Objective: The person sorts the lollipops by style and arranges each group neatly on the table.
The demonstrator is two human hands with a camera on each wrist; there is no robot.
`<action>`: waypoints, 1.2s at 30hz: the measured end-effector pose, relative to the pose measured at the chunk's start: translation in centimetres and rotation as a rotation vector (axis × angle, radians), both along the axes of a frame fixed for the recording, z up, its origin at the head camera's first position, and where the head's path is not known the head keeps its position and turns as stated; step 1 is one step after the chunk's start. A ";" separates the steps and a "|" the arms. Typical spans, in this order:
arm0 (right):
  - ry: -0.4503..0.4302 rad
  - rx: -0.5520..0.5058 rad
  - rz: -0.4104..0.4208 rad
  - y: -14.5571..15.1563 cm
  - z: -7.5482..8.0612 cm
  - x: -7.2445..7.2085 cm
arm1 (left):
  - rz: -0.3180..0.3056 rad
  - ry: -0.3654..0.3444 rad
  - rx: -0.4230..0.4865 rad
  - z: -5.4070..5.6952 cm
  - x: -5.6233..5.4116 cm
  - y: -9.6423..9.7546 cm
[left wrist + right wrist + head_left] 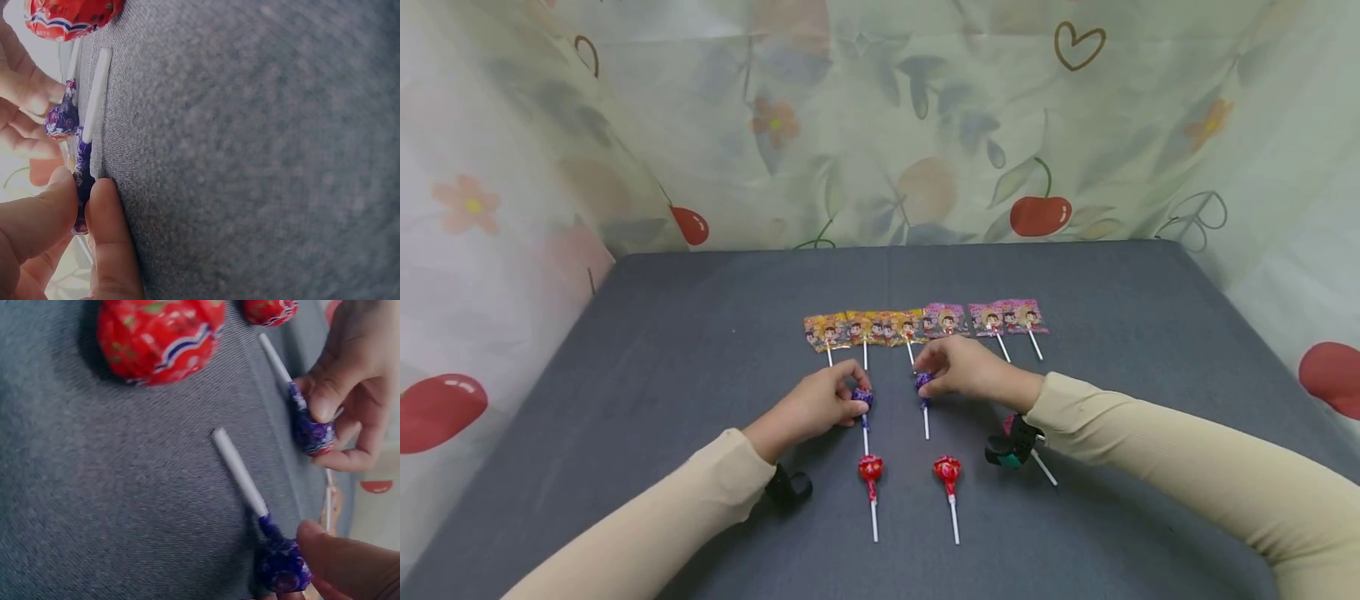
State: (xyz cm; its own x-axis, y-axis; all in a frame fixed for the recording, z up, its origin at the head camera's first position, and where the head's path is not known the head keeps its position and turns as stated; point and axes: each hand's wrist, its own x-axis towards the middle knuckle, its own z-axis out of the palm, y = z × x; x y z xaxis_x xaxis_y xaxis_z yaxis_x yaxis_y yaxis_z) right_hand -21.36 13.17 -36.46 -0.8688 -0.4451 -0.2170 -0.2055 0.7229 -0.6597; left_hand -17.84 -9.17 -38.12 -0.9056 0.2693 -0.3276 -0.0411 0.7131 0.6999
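Note:
My left hand (817,402) pinches the head of a purple-wrapped lollipop (862,397) between thumb and fingers, its white stick pointing toward me. To the right, my right hand (972,372) holds a second purple lollipop (923,382) by its head, its stick also toward me. Both purple wrappers show in the right wrist view, where the nearer lollipop (284,569) is partly covered by the right thumb. Just below the left one's stick lies a red lollipop (871,468); another red lollipop (948,471) lies to its right.
Behind the hands runs a row of flat-packed lollipops, yellow packets (868,327) on the left and pink packets (1003,317) on the right. A pink lollipop (1008,423) is partly hidden under the right wrist's camera (1017,443). A patterned curtain (880,125) encloses the grey table (700,333).

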 end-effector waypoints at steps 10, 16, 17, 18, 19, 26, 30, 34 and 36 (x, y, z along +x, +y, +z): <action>0.006 0.032 0.021 -0.3 0.1 0.1 | -0.009 -0.005 -0.012 -0.1 -0.2 0.1; -0.017 -0.012 0.062 -1.7 0.9 0.6 | -0.014 -0.010 -0.015 0.0 -0.3 0.2; -0.015 -0.015 0.070 -2.0 1.0 0.7 | -0.012 -0.013 -0.017 0.0 -0.3 0.1; -0.009 -0.016 0.077 -2.3 1.0 0.8 | -0.012 -0.014 -0.018 0.0 -0.3 0.1; -0.008 -0.018 0.082 -2.6 1.0 0.8 | -0.010 -0.016 -0.019 0.0 -0.3 0.1; 0.029 -0.007 0.115 -4.4 0.4 1.1 | -0.009 -0.004 -0.032 -0.2 -0.3 -0.1; 0.042 0.018 0.118 -4.9 0.2 1.2 | -0.012 -0.015 -0.030 -0.1 -0.2 -0.1; 0.042 0.040 0.111 -5.1 0.3 1.2 | -0.010 -0.018 -0.030 -0.1 -0.2 -0.1; 0.039 0.044 0.106 -5.1 0.4 1.2 | -0.007 -0.018 -0.031 -0.1 -0.3 0.0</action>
State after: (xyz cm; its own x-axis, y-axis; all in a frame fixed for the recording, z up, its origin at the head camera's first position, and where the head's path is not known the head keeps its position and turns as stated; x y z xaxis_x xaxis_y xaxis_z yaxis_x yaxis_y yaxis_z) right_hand -20.13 8.02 -36.09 -0.8255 -0.5257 -0.2054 -0.3072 0.7238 -0.6179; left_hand -18.13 -9.20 -38.22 -0.8978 0.2648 -0.3519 -0.0486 0.7346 0.6768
